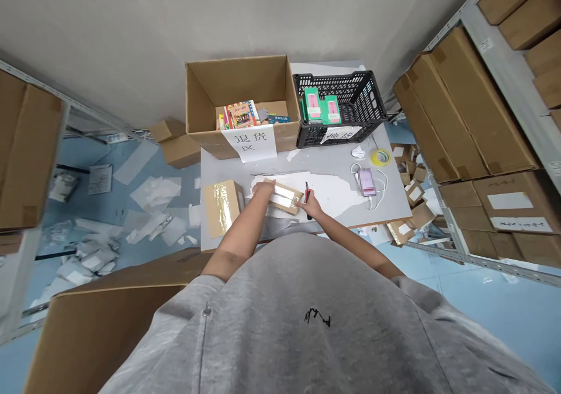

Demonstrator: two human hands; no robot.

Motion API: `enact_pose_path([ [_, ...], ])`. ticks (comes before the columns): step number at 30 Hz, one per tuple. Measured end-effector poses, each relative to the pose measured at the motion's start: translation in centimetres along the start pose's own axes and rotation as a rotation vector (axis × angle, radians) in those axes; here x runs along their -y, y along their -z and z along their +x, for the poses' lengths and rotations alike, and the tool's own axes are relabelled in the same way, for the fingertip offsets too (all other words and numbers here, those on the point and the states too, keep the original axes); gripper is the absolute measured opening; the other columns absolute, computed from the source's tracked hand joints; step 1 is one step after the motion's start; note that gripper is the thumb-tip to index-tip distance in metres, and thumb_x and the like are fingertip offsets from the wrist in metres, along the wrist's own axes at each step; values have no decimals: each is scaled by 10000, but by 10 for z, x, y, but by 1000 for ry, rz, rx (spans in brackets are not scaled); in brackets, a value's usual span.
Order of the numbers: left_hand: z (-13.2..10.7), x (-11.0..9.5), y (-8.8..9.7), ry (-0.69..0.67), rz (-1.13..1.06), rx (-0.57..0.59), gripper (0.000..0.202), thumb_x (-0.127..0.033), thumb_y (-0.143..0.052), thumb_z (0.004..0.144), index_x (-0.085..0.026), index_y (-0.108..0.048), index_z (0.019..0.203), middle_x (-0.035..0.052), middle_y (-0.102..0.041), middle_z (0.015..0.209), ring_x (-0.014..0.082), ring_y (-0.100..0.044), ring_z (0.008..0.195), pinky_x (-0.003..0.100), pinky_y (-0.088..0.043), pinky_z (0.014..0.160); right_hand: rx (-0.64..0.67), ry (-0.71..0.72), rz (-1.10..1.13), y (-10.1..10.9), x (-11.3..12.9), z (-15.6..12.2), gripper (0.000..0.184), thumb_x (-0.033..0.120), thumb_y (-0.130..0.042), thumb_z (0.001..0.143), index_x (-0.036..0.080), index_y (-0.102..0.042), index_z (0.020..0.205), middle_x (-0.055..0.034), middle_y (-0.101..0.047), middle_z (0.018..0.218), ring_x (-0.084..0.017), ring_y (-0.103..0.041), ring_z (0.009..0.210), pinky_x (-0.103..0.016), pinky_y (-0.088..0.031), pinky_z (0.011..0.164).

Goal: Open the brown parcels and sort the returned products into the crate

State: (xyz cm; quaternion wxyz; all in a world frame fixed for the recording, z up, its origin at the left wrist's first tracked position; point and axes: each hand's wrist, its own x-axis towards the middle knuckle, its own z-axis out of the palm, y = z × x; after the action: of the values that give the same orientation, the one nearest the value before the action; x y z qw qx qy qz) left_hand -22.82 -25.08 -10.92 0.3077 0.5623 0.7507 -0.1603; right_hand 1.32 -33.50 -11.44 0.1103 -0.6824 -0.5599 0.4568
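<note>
Reaching inward from both sides over a pale grey table [394,202], a person in a grey T-shirt [280,318] works with two bare hands near the table's front edge, seen from above. Between the hands is a small, flat, brown cardboard package with a white label [284,196], slightly tilted so its right end sits nearer the body.

The left arm stretches up and to the right from a bent elbow. The left hand [263,189] is closed around the package's left end, fingers curled along its far edge; the exact placement of the thumb is hard to tell.

The right arm angles up and to the left, forearm fairly straight. The right hand [312,204] is partly closed, thumb side touching the package's right end, and a slim red-and-black utility knife [307,198] is held within the fingers, pointing away from the body. Whether its blade is out cannot be told.

Beneath the package lies a torn white sheet of paper [335,192]. A tan cardboard box sealed with shiny tape [220,208] stands just beside the left forearm. Beyond are a large open cardboard box [199,99] and a black plastic crate [372,104].
</note>
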Motion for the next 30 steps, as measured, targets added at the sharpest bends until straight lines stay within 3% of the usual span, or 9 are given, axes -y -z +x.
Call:
enact_pose_path([
  [2,-5,-1,-5,199,-7,122,724,-626,-299,1015,-166,-686,1418,247,-767,1150,442,-744,1021,590,-556,828,-10,-40,9,-4,-2,4,605,418,-798,778,245,-431,1228,39,-618,874,-208,-651,805,-288,-508,696],
  [4,-15,-2,-15,227,32,13,715,-591,-319,1021,-154,-607,1509,275,-705,1319,478,-668,1209,646,-516,915,12,-92,61,-7,-4,10,562,393,-773,806,245,-427,1223,33,-638,877,-204,-660,769,-288,-520,675],
  [6,-26,-1,-27,14,97,-206,725,-574,-376,1015,-166,-493,1603,259,-601,1494,477,-513,1414,697,-389,1093,49,-111,135,-8,-4,16,527,358,-748,832,246,-421,1231,18,-664,928,-193,-675,760,-283,-536,667],
  [8,-37,1,-37,-314,118,-304,774,-587,-465,990,-202,-399,1658,207,-520,1594,426,-391,1519,647,-249,1224,56,-89,164,-6,-1,22,503,323,-729,852,247,-423,1244,1,-682,994,-189,-692,798,-283,-553,688],
  [11,-48,2,-47,-579,66,-324,797,-651,-549,955,-240,-439,1629,180,-545,1555,386,-430,1467,565,-239,1244,-1,-36,83,2,9,31,480,308,-715,875,256,-447,1270,-8,-698,1027,-211,-701,881,-308,-568,752],
  [16,-59,-6,-59,-395,-9,-437,639,-598,-477,1025,-190,-570,1509,231,-602,1362,381,-538,1270,517,-399,1092,-110,-2,-44,22,31,40,388,304,-639,941,247,-495,1297,-43,-716,1041,-235,-698,913,-324,-552,807],
  [23,-50,-9,-61,-648,40,-437,723,-540,-578,1010,-217,-415,1636,206,-566,1432,346,-546,1277,452,-405,1098,-116,-66,190,20,25,6,213,302,-358,1083,245,-484,1244,11,-678,810,-168,-684,643,-252,-561,624],
  [27,-38,-11,-56,-679,126,-400,684,-531,-506,1049,-211,-402,1644,201,-607,1346,345,-562,1250,448,-418,1072,2,-232,369,3,21,-14,145,378,-404,1110,245,-456,1137,68,-586,642,-164,-690,528,-231,-566,527],
  [30,-31,-13,-56,-726,220,-386,663,-477,-415,1088,-155,-348,1664,221,-603,1360,351,-557,1267,449,-425,1068,13,-225,386,-3,23,-17,154,407,-456,1110,255,-454,1082,84,-561,587,-169,-699,504,-220,-561,490],
])
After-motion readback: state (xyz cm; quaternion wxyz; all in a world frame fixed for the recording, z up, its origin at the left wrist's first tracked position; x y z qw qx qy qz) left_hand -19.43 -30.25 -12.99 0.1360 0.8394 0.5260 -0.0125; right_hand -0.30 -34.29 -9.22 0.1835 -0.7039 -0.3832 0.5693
